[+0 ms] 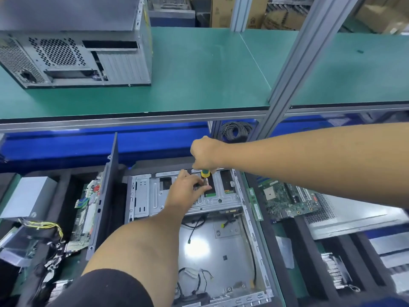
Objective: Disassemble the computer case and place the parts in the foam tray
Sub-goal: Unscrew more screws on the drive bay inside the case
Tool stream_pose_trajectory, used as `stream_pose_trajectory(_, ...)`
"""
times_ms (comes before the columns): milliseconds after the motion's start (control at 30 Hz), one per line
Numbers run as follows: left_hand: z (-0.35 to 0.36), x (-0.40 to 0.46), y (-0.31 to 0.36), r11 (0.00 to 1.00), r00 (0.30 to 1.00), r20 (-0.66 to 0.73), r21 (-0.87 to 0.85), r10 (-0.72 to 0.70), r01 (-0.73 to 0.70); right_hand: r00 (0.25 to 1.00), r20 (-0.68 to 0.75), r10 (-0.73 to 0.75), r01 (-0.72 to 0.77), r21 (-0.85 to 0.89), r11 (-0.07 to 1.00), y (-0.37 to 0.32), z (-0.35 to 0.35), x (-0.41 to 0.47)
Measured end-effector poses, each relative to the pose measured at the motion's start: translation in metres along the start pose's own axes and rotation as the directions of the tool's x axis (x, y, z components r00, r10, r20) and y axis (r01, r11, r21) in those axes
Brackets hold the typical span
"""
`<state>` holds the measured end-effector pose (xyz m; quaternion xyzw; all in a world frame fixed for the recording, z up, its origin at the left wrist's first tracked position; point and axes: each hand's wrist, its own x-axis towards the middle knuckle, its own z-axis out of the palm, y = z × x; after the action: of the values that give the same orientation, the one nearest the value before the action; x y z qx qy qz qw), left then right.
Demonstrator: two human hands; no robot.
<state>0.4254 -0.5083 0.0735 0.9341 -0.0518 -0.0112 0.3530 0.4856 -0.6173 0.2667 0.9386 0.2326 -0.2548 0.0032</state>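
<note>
Left hand [187, 191] fingers steadying screwdriver [205, 176] tip on drive cage [177, 196], right hand [204, 155] fisted around handle

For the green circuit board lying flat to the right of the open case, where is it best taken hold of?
Probably by the circuit board's long bare edges, coming from above: it lies flat, chips up, so an edge grip avoids the parts. A metal panel lies beside it.

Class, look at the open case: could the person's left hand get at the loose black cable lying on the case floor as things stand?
Probably yes. The left hand rests on the drive cage, and the black cable lies uncovered on the floor just below it.
</note>
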Motion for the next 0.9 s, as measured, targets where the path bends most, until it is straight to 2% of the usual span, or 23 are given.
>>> stream_pose_trajectory(100,0.0,0.0,0.001,1.0,1.0,0.004,-0.019,-0.006,0.006,0.969,0.089,-0.229,0.241,-0.161,0.957,0.009,-0.009,0.0)
stream_pose_trajectory(200,-0.002,-0.001,0.001,0.999,1.0,0.006,-0.043,0.003,-0.002,0.874,0.205,-0.441,0.485,-0.31,0.818,0.021,-0.017,-0.003)
stream_pose_trajectory(267,-0.003,-0.001,0.002,0.998,1.0,0.021,-0.057,0.006,-0.005,0.735,0.327,-0.594,0.677,-0.41,0.611,0.031,-0.017,-0.004)
stream_pose_trajectory(333,-0.006,-0.002,0.004,0.998,0.999,0.039,-0.057,0.02,-0.018,0.546,0.492,-0.678,0.813,-0.506,0.288,0.042,-0.017,-0.002)
stream_pose_trajectory(367,-0.007,-0.003,0.005,0.998,0.999,0.044,-0.05,0.024,-0.022,0.497,0.545,-0.676,0.823,-0.543,0.167,0.045,-0.019,-0.002)
stream_pose_trajectory(400,-0.007,-0.003,0.006,0.999,0.999,0.045,-0.046,0.023,-0.021,0.493,0.565,-0.661,0.816,-0.564,0.127,0.046,-0.022,-0.002)
stream_pose_trajectory(433,-0.006,-0.003,0.007,0.999,0.999,0.043,-0.05,0.015,-0.013,0.513,0.553,-0.657,0.81,-0.565,0.158,0.046,-0.024,-0.002)
stream_pose_trajectory(467,-0.006,-0.002,0.007,0.998,0.999,0.044,-0.057,0.006,-0.003,0.556,0.508,-0.658,0.8,-0.542,0.257,0.045,-0.025,-0.004)
stream_pose_trajectory(533,-0.007,-0.002,0.007,0.999,0.999,0.05,-0.052,0.008,-0.005,0.695,0.311,-0.648,0.715,-0.39,0.58,0.036,-0.017,-0.011)
stream_pose_trajectory(600,-0.006,-0.002,0.006,0.998,0.999,0.035,-0.054,0.013,-0.012,0.866,0.071,-0.495,0.5,-0.118,0.858,0.022,-0.004,-0.017)
stream_pose_trajectory(633,-0.005,-0.003,0.006,0.998,1.0,0.025,-0.062,0.012,-0.01,0.941,-0.005,-0.339,0.339,0.044,0.94,0.016,-0.001,-0.018)
stream_pose_trajectory(667,-0.004,-0.003,0.006,0.998,1.0,0.018,-0.067,0.008,-0.007,0.989,-0.004,-0.15,0.147,0.219,0.964,0.013,0.0,-0.018)
stream_pose_trajectory(700,-0.003,-0.004,0.006,0.998,1.0,0.008,-0.068,0.009,-0.008,0.998,0.06,0.004,-0.025,0.362,0.932,0.012,-0.001,-0.019)
stream_pose_trajectory(733,-0.001,-0.004,0.006,0.998,1.0,-0.004,-0.061,0.017,-0.017,0.984,0.143,0.102,-0.156,0.444,0.882,0.012,-0.003,-0.02)
stream_pose_trajectory(767,-0.001,-0.003,0.005,0.998,1.0,-0.014,-0.051,0.027,-0.028,0.973,0.182,0.141,-0.209,0.44,0.874,0.012,-0.006,-0.021)
stream_pose_trajectory(833,0.0,-0.003,0.003,0.999,0.999,-0.016,-0.022,0.036,-0.036,0.993,0.112,0.043,-0.073,0.283,0.956,0.016,-0.007,-0.018)
stream_pose_trajectory(900,-0.001,-0.002,0.002,1.0,1.0,-0.016,-0.015,0.025,-0.026,0.98,0.057,-0.192,0.186,0.09,0.978,0.017,-0.008,-0.015)
